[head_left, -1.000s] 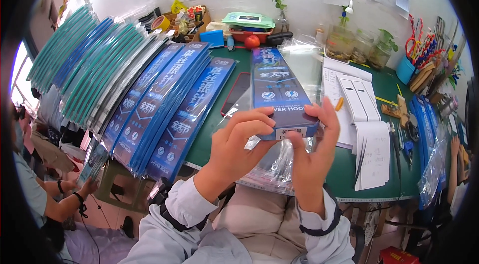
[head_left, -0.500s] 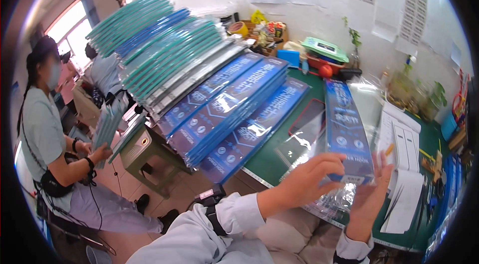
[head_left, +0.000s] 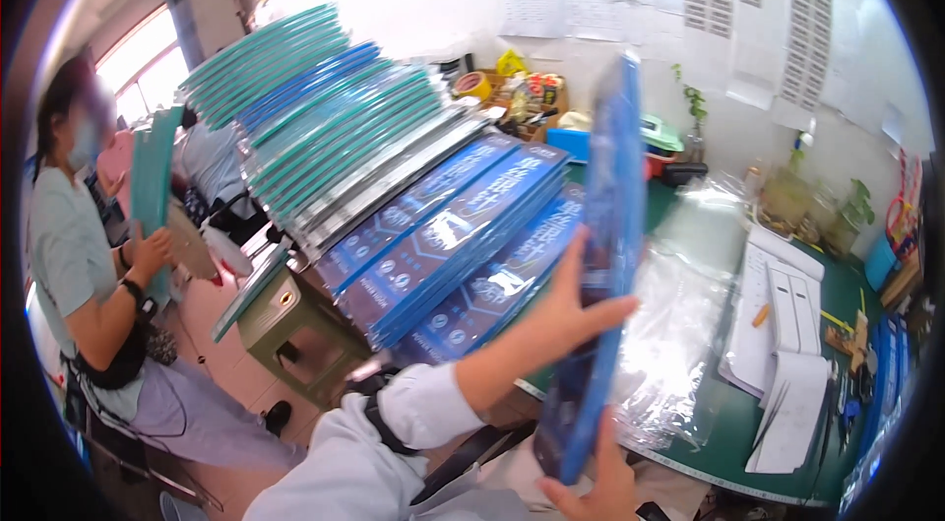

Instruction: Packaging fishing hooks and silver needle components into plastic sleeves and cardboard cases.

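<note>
Between my hands a long, flat blue box [head_left: 618, 176] stands on edge, tilted slightly, its narrow side toward me. My left hand [head_left: 566, 309] grips it around the middle, thumb across the narrow side and fingertips behind the printed face. Lower down, my right hand [head_left: 602, 484] holds the bottom end between thumb and fingers. To the left lie piles of similar blue boxes [head_left: 472, 211] in glossy clear wrap. Right of the held box, a heap of clear plastic sleeves [head_left: 679, 324] lies on the green table [head_left: 551, 385].
Tall stacks of teal-edged packs [head_left: 345, 117] lean at the back left. Papers [head_left: 787, 324] and tools lie at the right. At the back are a cluttered carton [head_left: 527, 93] and plants in jars [head_left: 787, 171]. A co-worker [head_left: 89, 255] holds teal packs beside an olive stool [head_left: 305, 324].
The blue box has been raised and turned from face-up to on edge. My left hand moved from its near end to its middle. The co-worker lifted the teal packs upright.
</note>
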Motion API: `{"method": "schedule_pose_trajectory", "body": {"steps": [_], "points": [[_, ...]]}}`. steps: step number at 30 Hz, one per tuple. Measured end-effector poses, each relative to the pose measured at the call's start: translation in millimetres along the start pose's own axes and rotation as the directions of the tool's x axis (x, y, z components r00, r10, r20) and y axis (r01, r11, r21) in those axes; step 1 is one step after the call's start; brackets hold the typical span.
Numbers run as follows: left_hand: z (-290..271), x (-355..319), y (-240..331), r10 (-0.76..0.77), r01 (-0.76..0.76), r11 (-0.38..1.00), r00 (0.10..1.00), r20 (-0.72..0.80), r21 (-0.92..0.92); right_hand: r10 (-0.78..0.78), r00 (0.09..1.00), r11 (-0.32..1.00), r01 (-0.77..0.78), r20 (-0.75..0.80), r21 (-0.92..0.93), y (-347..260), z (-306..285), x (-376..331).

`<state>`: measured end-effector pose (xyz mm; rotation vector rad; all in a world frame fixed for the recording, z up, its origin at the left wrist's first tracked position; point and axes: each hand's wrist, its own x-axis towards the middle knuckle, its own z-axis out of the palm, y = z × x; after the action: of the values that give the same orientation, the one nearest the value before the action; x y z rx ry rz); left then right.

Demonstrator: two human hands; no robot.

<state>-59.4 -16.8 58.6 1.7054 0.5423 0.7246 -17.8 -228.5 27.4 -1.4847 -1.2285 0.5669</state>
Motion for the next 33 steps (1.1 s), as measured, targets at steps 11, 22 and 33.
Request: {"method": "schedule_pose_trajectory", "body": {"steps": [11, 22, 33], "points": [[-190.7, 24.5, 46.2, -0.07, 0.117, 0.662, 0.993, -0.095, 0.74, 0.022, 0.969, 0.97, -0.08, -0.245, -0.23, 9.6, -108.7, -55.8], [-312.7, 36.1, -65.4, -0.244, 0.164, 0.454, 0.968, -0.055, 0.876, 0.03, 0.857, 0.947, -0.189, -0.514, -0.261, 36.8, -153.0, -74.6], [-100.2, -1.2, 8.2, 0.04, -0.216, 0.09, 0.976, 0.213, 0.972, 0.062, 0.851, 0.897, -0.276, -0.521, -0.344, 54.6, -170.2, -88.3]]}}
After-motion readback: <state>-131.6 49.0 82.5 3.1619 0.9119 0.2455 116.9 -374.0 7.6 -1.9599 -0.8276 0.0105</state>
